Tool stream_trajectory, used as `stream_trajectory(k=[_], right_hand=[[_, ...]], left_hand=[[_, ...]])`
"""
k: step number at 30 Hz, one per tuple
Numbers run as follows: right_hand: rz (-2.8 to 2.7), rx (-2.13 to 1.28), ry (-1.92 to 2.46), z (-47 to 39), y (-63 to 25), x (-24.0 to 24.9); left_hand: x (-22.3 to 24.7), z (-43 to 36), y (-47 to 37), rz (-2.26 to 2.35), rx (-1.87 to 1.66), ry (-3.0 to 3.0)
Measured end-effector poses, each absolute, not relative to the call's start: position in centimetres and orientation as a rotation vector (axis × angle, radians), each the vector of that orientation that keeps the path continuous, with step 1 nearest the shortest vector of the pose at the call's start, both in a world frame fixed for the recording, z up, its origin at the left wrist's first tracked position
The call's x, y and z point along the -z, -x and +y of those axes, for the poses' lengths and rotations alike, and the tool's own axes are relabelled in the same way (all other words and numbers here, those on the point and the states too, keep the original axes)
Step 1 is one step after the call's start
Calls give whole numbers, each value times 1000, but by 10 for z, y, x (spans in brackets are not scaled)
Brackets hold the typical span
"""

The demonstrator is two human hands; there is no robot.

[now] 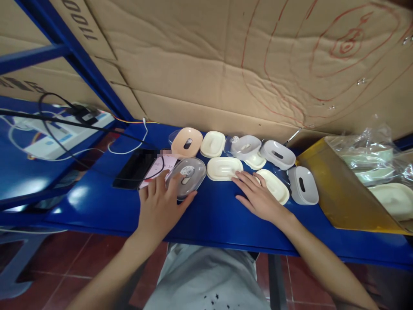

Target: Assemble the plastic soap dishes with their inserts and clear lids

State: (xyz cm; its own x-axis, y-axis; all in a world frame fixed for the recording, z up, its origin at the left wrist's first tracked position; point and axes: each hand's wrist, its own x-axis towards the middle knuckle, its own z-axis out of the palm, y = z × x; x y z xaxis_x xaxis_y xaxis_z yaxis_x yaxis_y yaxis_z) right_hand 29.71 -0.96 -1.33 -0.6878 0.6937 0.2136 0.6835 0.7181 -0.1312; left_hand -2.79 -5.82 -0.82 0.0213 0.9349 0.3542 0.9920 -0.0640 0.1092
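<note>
We have both hands over the blue glossy surface. Our left hand, left of centre, is spread, its fingers touching the smoky grey oval container with a clear cover; we cannot tell whether it grips. A phone with a pale pink lit screen lies just beyond, partly behind those fingers.

Our right hand, right of centre, is loose and outstretched, fingertips at the right end of the cream rounded-rectangular tray, which lies in the middle of the frame. Beneath and beside this hand we see a second cream oblong tray.

Behind these, from the centre rightward, sit a peach oval box with a slot, a small cream rounded-square lid, a grey oval dish and a grey box with a dark slot. Another grey slotted box stands near the yellow-brown open bin at the frame's right.
</note>
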Motion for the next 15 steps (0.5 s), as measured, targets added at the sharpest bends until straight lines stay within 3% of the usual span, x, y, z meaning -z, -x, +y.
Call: stream_trajectory(k=[7, 11, 15], right_hand=[[-2617, -280, 942, -13, -301, -1], [-2499, -282, 907, -11, -309, -10], [-2456, -193, 971, -6, -314, -12]], left_hand=[[7, -48, 12, -1869, 544, 2074], [2, -53, -8, -1511, 605, 2403], [2, -51, -29, -1177, 448, 2745]])
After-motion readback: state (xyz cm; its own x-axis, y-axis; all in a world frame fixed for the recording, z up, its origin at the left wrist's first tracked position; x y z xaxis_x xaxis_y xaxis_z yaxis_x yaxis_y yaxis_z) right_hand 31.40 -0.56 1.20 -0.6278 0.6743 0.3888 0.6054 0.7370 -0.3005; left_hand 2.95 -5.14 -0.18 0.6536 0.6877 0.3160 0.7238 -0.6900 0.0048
